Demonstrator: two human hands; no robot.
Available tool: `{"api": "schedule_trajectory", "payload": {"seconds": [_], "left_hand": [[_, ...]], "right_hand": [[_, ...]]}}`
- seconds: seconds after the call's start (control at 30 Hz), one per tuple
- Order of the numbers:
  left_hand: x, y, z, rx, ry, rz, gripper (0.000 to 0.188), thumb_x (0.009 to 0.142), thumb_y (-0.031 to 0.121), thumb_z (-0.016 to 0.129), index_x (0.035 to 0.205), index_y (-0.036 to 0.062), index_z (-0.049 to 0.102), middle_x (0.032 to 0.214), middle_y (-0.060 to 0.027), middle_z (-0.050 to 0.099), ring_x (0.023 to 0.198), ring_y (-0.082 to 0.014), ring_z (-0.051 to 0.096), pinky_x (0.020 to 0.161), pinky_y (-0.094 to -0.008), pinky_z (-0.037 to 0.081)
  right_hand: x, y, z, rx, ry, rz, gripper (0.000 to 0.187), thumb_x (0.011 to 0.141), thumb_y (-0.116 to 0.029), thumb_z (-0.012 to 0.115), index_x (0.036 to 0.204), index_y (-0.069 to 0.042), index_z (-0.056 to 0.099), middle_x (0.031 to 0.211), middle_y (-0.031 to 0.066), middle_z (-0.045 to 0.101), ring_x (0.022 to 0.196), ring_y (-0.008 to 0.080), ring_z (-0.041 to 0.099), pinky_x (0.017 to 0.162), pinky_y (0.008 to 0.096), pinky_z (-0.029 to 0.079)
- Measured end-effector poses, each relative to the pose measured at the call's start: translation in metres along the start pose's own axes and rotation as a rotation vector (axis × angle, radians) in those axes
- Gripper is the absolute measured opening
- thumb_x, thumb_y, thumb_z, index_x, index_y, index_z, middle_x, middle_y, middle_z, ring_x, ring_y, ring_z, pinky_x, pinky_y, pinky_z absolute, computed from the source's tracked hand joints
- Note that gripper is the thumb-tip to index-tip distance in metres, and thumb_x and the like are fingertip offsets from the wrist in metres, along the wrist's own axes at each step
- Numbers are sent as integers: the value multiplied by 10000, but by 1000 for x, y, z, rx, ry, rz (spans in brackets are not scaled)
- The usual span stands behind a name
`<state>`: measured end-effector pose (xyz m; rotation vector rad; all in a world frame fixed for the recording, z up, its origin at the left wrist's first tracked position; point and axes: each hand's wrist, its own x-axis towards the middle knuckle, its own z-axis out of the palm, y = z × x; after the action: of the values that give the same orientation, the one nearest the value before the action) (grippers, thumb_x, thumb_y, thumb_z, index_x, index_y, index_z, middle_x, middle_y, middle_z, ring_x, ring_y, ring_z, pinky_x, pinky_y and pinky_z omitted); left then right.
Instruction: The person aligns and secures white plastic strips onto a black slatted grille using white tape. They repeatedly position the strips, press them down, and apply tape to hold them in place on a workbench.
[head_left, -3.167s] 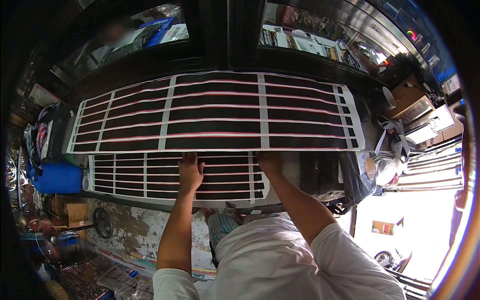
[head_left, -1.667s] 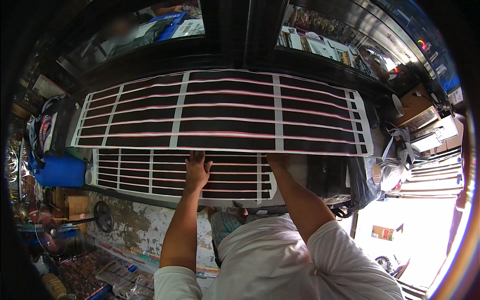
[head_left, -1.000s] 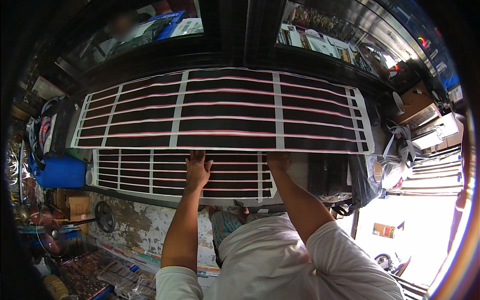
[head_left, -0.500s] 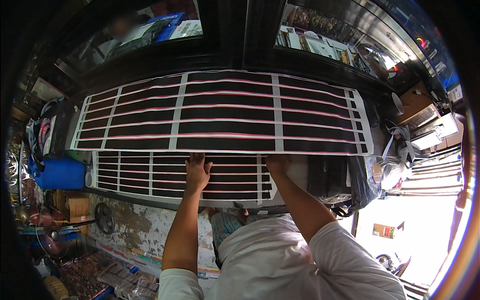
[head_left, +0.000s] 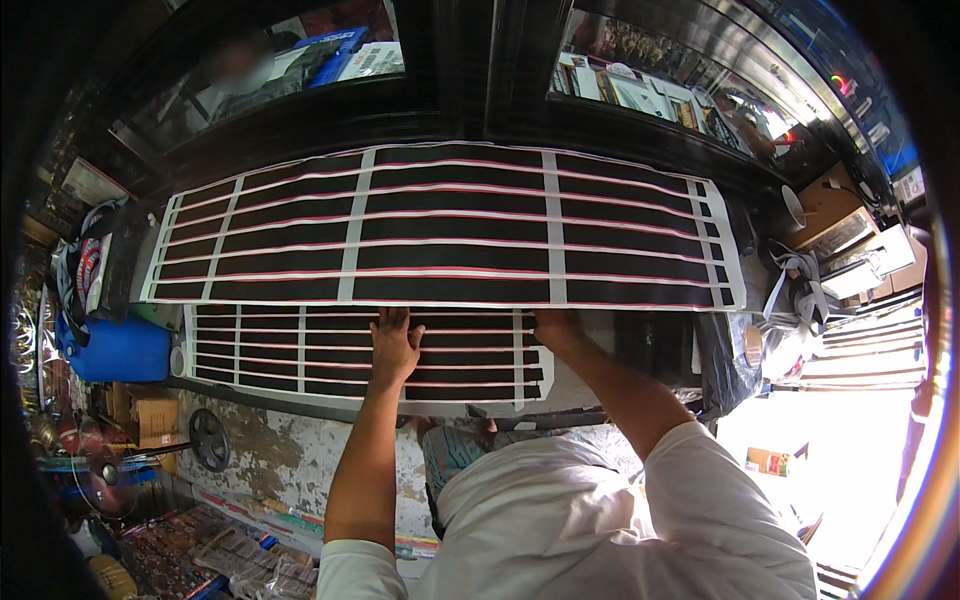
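A long sheet (head_left: 455, 230) of black panels, with white and red lines and pale cross strips, stretches across the far part of the work surface. A similar, shorter striped sheet (head_left: 265, 350) lies nearer me, its far part covered by the long one. My left hand (head_left: 398, 345) rests flat on the shorter sheet, thumb spread, fingertips at the long sheet's near edge. To the right, my right hand (head_left: 556, 328) is at that same edge, close to the shorter sheet's right end. Its fingers are hidden beneath the long sheet, so their grip does not show.
Blue plastic container (head_left: 125, 348) stands left of the sheets. Black plastic wrapping (head_left: 730, 365) lies at the right, with pale straps (head_left: 800, 285) beyond it. Dark glass-fronted cabinets (head_left: 470, 75) line the far side. A cardboard box (head_left: 155, 420) and a fan (head_left: 105, 480) are at lower left.
My right forearm and elbow have swung outward to the right, and the right hand has shifted slightly right. My left hand and both sheets look unmoved.
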<state>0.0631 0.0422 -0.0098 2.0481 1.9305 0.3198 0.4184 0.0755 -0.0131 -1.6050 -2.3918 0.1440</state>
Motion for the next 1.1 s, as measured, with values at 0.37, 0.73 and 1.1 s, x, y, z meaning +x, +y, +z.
{"api": "schedule_trajectory", "payload": {"seconds": [0.37, 0.73, 1.1], "left_hand": [[-4, -9, 10, 33, 71, 17, 603, 1063, 295, 649, 1563, 3, 480, 1629, -241, 459, 1543, -490, 383, 1161, -759, 356], [-3, -1, 5, -39, 41, -21, 644, 1054, 287, 658, 1603, 31, 439, 1679, -238, 402, 1571, -488, 338, 1200, -760, 320], [-1, 2, 1, -20, -3, -28, 622, 1066, 295, 644, 1587, 20, 445, 1647, -231, 441, 1577, -474, 326, 1211, -751, 314]], "right_hand": [[29, -32, -12, 18, -362, 73, 303, 983, -183, 647, 1247, -71, 743, 1328, 217, 698, 1248, 412, 666, 1089, 553, 535], [18, -30, 29, -5, -163, 173, 330, 851, -106, 745, 1176, -51, 761, 1280, 231, 713, 1223, 419, 683, 1042, 526, 571], [34, -26, 5, 45, -582, 264, 417, 912, -202, 688, 1319, -116, 727, 1424, 193, 653, 1359, 399, 602, 1154, 520, 494]]}}
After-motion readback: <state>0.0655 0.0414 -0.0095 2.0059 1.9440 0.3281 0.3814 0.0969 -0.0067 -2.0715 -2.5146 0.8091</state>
